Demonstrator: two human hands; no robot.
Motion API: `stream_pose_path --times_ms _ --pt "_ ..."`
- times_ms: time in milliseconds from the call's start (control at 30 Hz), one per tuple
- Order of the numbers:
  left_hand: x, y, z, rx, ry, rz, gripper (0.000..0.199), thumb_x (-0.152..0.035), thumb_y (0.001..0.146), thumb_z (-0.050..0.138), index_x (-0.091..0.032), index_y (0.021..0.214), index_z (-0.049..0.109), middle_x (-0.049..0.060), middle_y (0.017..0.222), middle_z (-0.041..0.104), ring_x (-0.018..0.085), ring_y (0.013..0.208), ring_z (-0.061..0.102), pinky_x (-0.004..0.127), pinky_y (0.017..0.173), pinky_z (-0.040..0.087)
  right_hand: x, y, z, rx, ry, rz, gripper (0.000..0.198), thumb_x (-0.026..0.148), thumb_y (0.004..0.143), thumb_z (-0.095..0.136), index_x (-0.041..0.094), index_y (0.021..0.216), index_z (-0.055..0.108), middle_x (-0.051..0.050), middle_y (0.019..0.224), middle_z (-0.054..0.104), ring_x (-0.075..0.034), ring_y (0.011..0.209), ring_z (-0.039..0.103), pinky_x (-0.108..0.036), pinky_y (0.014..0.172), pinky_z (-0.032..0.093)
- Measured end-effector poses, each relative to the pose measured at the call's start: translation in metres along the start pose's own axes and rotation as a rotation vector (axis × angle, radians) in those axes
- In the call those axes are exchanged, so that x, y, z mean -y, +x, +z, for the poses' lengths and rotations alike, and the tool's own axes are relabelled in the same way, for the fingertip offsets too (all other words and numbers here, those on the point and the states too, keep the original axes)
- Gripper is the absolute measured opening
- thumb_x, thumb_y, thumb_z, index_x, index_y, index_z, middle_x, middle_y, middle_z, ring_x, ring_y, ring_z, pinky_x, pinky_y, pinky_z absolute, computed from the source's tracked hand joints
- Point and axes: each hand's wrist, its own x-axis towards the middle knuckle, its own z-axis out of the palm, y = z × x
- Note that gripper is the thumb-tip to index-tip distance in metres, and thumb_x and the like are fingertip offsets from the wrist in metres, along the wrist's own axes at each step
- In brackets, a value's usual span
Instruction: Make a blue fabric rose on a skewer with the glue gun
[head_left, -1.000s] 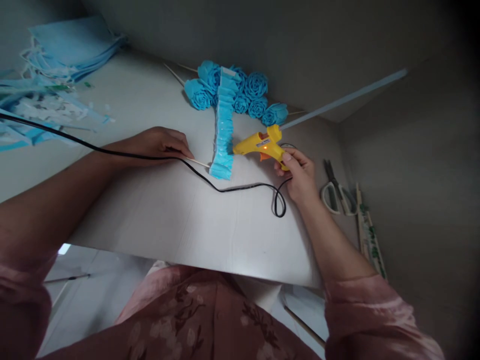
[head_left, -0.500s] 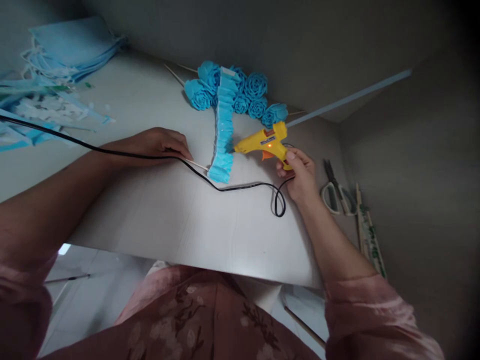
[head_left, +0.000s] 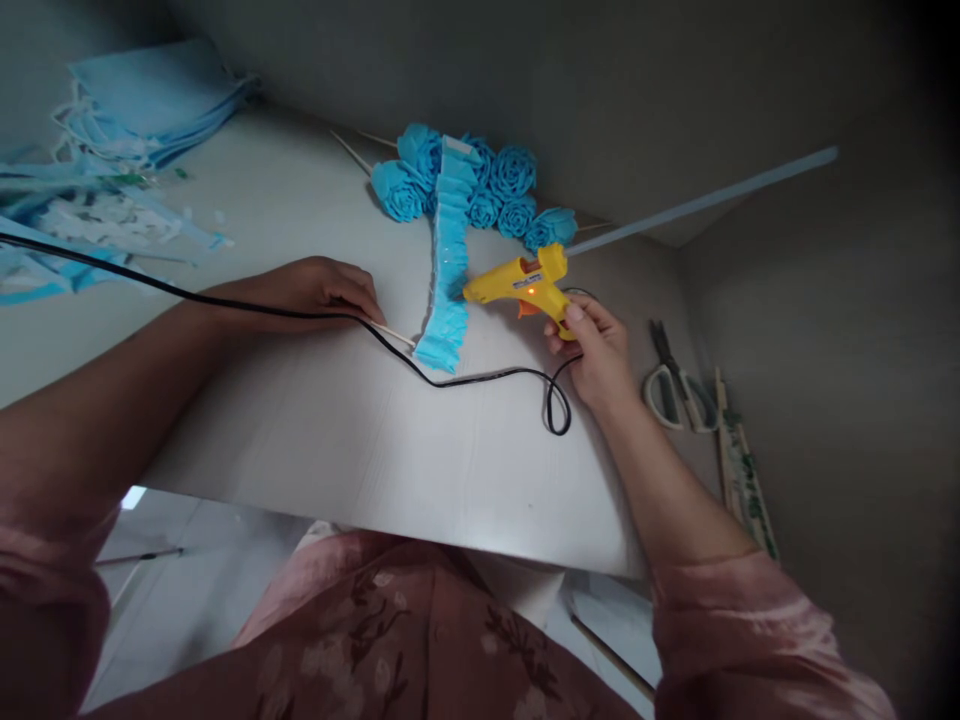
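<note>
My left hand [head_left: 330, 288] pinches a thin wooden stick [head_left: 396, 334] whose far end meets the lower end of a pleated blue strip [head_left: 451, 235]. The strip runs up the table, its top lying over a cluster of blue fabric-like roses [head_left: 514, 172]. In my right hand [head_left: 596, 340] is a yellow hot glue gun [head_left: 517, 280] with its small light lit. The nozzle is at the strip's right edge; whether it touches I cannot tell. A long pale glue stick [head_left: 705, 203] sticks out of the gun's back.
A black cord [head_left: 480, 377] crosses the table and passes over my left wrist. Stacked blue face masks [head_left: 157, 95] and white scraps [head_left: 105, 220] lie at left. Scissors [head_left: 675, 385] and a green-patterned wrapped bundle [head_left: 742, 465] are at right. The table's front edge is near my body.
The glue gun has shifted slightly to the left, along the strip's edge. The strip's lower end sits slightly lower. My left hand stays on the stick.
</note>
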Motion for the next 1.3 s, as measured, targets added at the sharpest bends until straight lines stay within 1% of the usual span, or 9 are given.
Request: stream_pose_path --times_ms 167,300,433,533,700,833,933,1167,1300 --pt "0.0042 -0.0016 0.0014 0.0 0.0 -0.011 0.037 -0.047 0.105 0.059 -0.017 0.11 0.08 0.011 0.101 0.072 0.013 0.085 0.068 0.017 0.076 0.052 -0.0026 0.0004 0.0041 0.015 -0.061 -0.021 0.048 0.069 0.075 0.078 0.025 0.094 0.072 0.002 0.071 0.063 -0.009 0.054 0.05 -0.025 0.05 0.042" --pt "0.0015 -0.0008 0.0022 -0.032 0.002 0.011 0.042 -0.051 0.105 0.057 -0.017 0.108 0.08 0.011 0.098 0.072 0.013 0.084 0.068 0.017 0.075 0.051 -0.004 0.0024 0.0017 -0.022 -0.06 -0.015 0.046 0.067 0.073 0.08 0.025 0.09 0.072 0.003 0.067 0.061 -0.008 0.051 0.047 -0.024 0.048 0.039" --pt "0.0 -0.0008 0.0029 -0.03 0.004 0.02 0.048 -0.055 0.105 0.054 -0.015 0.109 0.08 0.012 0.098 0.072 0.014 0.083 0.068 0.018 0.074 0.052 -0.0026 0.0027 -0.0011 -0.051 0.001 -0.016 0.045 0.065 0.073 0.081 0.026 0.09 0.071 0.003 0.067 0.06 -0.009 0.052 0.049 -0.024 0.048 0.039" --pt "0.0014 -0.0008 0.0034 -0.032 0.011 0.01 0.042 -0.05 0.105 0.057 -0.015 0.109 0.08 0.011 0.099 0.072 0.013 0.084 0.068 0.017 0.075 0.052 -0.0021 0.0007 0.0017 -0.034 -0.008 -0.026 0.044 0.067 0.076 0.078 0.026 0.093 0.071 0.003 0.069 0.061 -0.009 0.054 0.051 -0.024 0.049 0.04" --pt "0.0009 0.0007 0.0028 -0.038 0.013 -0.006 0.037 -0.047 0.104 0.06 -0.016 0.108 0.08 0.012 0.099 0.073 0.014 0.083 0.068 0.018 0.075 0.053 -0.0052 -0.0009 0.0069 0.021 -0.049 -0.013 0.045 0.066 0.075 0.08 0.026 0.094 0.073 0.003 0.069 0.064 -0.009 0.053 0.048 -0.025 0.05 0.04" --pt "0.0008 -0.0002 0.0025 -0.036 0.008 0.008 0.04 -0.049 0.104 0.059 -0.016 0.108 0.081 0.012 0.098 0.072 0.013 0.084 0.069 0.018 0.075 0.053 -0.0071 0.0017 0.0024 -0.018 -0.054 -0.026 0.042 0.065 0.078 0.078 0.026 0.092 0.071 0.003 0.067 0.061 -0.009 0.051 0.047 -0.025 0.048 0.038" --pt "0.0036 -0.0019 0.0032 -0.032 0.003 -0.001 0.04 -0.049 0.104 0.059 -0.015 0.109 0.08 0.012 0.099 0.072 0.014 0.084 0.069 0.018 0.075 0.053 -0.0056 0.0022 -0.0007 -0.039 -0.039 -0.027 0.043 0.067 0.079 0.076 0.027 0.093 0.07 0.003 0.068 0.06 -0.01 0.052 0.05 -0.025 0.048 0.038" --pt "0.0049 -0.0005 0.0039 -0.033 0.036 -0.003 0.029 -0.038 0.103 0.062 -0.016 0.107 0.08 0.01 0.1 0.071 0.013 0.085 0.068 0.018 0.075 0.053 -0.003 -0.0013 0.0058 0.017 -0.02 -0.003 0.045 0.066 0.075 0.079 0.026 0.095 0.072 0.003 0.07 0.065 -0.009 0.053 0.05 -0.023 0.049 0.04" --pt "0.0015 0.0009 0.003 -0.028 0.057 0.005 0.03 -0.04 0.103 0.061 -0.016 0.106 0.08 0.009 0.098 0.072 0.013 0.084 0.068 0.018 0.075 0.052 -0.0042 0.0002 0.0053 0.01 -0.057 -0.003 0.046 0.067 0.075 0.079 0.026 0.093 0.072 0.003 0.068 0.063 -0.008 0.051 0.047 -0.024 0.048 0.039"
